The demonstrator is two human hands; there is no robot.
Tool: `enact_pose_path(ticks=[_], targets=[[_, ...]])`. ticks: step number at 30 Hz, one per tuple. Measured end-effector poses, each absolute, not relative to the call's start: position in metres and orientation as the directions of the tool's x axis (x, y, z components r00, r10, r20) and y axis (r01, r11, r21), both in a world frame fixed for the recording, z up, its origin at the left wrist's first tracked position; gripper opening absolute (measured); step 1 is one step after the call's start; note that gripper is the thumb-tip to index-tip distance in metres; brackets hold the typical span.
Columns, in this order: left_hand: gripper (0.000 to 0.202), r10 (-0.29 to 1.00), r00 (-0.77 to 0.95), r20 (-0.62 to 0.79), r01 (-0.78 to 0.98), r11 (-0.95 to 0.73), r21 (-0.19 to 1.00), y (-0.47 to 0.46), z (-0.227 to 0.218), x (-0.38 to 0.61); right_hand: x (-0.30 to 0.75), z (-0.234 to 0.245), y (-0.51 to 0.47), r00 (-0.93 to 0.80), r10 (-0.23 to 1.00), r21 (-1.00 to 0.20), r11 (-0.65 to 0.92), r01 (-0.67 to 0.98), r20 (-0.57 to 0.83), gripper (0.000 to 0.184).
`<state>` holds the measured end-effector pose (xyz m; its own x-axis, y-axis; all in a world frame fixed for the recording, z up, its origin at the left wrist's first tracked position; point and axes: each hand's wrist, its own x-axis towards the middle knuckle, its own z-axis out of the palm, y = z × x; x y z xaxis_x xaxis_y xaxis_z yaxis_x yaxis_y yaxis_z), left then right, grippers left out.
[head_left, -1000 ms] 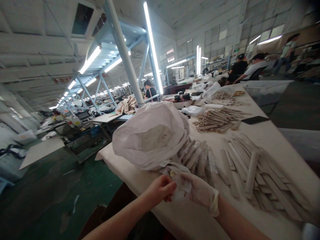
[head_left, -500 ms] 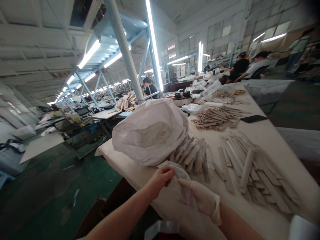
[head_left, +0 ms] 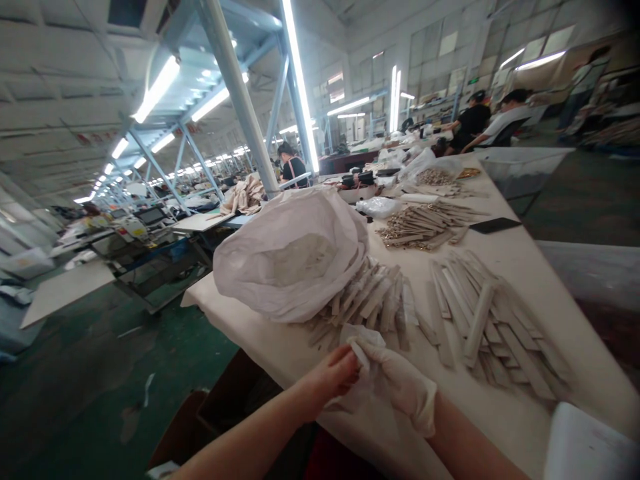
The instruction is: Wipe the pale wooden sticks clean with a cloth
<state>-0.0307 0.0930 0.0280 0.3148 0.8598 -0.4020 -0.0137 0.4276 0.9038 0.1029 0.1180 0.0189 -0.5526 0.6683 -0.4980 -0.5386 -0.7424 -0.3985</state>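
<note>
A big white sack [head_left: 293, 257] slumps on the surface [head_left: 520, 257]. Nearer the edge, the bare left hand [head_left: 333, 379] and gloved right hand [head_left: 403, 387] each close their grip on a small clear plastic bag [head_left: 363, 340]. Pale flat strips [head_left: 475, 320] lie spread just beyond and to the right.

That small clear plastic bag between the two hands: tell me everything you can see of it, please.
The small clear plastic bag is thin, see-through and crumpled, with a whitish sheen. Both hands pinch it above the near edge of the white table: the bare left hand from one side, the white-gloved right hand from the other. Its top bunches upward above the fingers. What it contains cannot be told. Just beyond it lies a fan of pale flat strips.
</note>
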Motion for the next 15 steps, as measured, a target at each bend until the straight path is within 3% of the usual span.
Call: enact_pose_path(ticks=[2,4,6,9,12,14,15], targets=[[0.054,0.788,0.427,-0.443,0.093,0.449,0.889,0.079,0.023,-0.030,0.104,0.014,0.121,-0.526,0.669,-0.385,-0.738,-0.554,-0.525,0.014],[0.044,0.808,0.371,-0.457,0.291,0.366,0.884,0.070,0.022,-0.034,0.106,0.007,0.124,-0.492,0.722,-0.410,-0.686,-0.601,-0.487,0.013],[0.038,0.871,0.286,-0.400,0.493,0.224,0.841,0.068,0.029,-0.041,0.109,-0.001,0.127,-0.465,0.782,-0.421,-0.618,-0.664,-0.415,0.017],[0.031,0.903,0.342,-0.259,0.674,-0.043,0.737,0.069,0.050,-0.058,0.116,-0.012,0.131,-0.439,0.818,-0.388,-0.567,-0.727,-0.372,0.033],[0.029,0.951,0.294,0.090,0.820,-0.300,0.487,0.076,0.072,-0.069,0.118,-0.016,0.129,-0.502,0.802,-0.382,-0.596,-0.707,-0.323,0.034],[0.026,0.849,0.383,0.365,0.859,-0.472,0.196,0.083,0.080,-0.069,0.116,-0.014,0.124,-0.585,0.761,-0.388,-0.648,-0.656,-0.280,0.025],[0.024,0.753,0.500,0.427,0.820,-0.570,0.045,0.086,0.081,-0.067,0.115,-0.012,0.120,-0.630,0.725,-0.392,-0.684,-0.615,-0.277,0.017]])
